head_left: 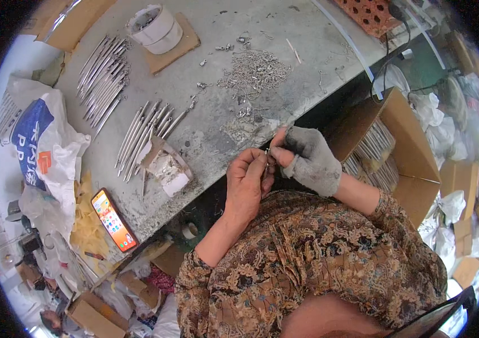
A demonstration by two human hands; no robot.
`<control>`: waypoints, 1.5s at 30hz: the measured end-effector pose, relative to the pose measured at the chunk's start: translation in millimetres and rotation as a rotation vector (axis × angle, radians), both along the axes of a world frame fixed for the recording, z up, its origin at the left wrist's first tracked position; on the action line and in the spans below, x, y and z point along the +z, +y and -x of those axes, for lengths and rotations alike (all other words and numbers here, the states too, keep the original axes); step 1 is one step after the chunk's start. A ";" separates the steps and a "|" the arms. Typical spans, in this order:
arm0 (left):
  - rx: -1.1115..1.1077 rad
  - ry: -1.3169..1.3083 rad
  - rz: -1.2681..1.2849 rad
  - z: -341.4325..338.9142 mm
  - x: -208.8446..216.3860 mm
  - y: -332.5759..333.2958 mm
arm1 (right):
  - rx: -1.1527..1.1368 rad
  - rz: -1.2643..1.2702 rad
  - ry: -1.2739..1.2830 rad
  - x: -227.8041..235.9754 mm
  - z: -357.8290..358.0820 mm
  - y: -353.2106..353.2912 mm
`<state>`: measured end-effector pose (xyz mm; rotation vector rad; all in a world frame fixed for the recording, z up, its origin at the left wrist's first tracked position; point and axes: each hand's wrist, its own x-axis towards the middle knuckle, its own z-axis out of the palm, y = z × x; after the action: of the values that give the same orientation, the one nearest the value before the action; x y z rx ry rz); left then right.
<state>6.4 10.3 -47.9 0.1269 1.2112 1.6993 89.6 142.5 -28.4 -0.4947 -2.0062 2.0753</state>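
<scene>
My bare left hand [246, 177] is closed, its fingertips pinching a small shiny metal piece [267, 152] at the table's near edge. My right hand [310, 160] wears a grey work glove that leaves the thumb and a finger bare. Its fingertips meet the left ones around the same piece, too small to make out its exact kind. Just beyond my hands lies a tangled pile of fine metal chains [259, 72], with a few loose metal fittings [245, 111] beside it.
Slim metal rods lie in two groups [101, 81] on the left, near a torn carton [166, 166]. A white tub [157, 31] stands on cardboard. A lit phone [114, 219] rests at the table's left edge. At the right, an open box [414, 163] holds bundled rods.
</scene>
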 end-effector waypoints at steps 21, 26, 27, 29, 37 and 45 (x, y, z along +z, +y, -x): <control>-0.012 0.748 0.145 0.2 0.0 2.7 | -0.011 -0.710 0.167 -2.1 -2.0 6.0; -0.033 0.970 0.144 0.8 7.9 8.5 | -0.118 -0.903 0.059 3.4 -5.5 -7.5; -0.039 0.981 0.127 0.3 9.1 7.7 | -0.119 -0.944 0.057 3.7 -6.7 -8.2; -0.104 0.819 0.223 -3.2 11.9 3.1 | -0.085 -0.940 0.069 -0.4 -11.6 -8.5; -0.039 0.510 -0.131 -8.6 4.2 -15.2 | -0.026 -0.012 0.051 4.9 -18.0 -14.6; -0.120 0.183 -0.066 -8.5 16.9 -3.0 | 0.024 0.292 -0.147 26.5 -24.2 8.6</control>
<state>14.9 7.3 -31.0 0.3952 1.2552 1.6506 113.8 151.0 -1.9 -0.6961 -1.7952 2.4254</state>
